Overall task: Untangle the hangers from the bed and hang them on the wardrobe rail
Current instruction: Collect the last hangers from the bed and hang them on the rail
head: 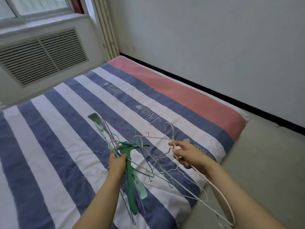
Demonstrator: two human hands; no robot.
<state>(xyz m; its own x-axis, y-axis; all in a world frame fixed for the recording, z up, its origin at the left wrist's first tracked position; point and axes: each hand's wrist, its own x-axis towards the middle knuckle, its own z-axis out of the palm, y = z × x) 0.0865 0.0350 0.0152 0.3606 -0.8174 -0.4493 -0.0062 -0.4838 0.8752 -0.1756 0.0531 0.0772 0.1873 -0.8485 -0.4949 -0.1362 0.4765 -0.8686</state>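
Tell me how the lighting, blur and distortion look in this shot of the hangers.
Head view: soft, even daylight from the window, no hard shadows or glare; wide-angle bending curves the wall edge and bed; the hangers in the left hand are slightly smeared, the right hand sharper.

The bed (148,100) is cut off at 9 o'clock. In the hangers (148,162), thin wires overlap; their number is unclear.
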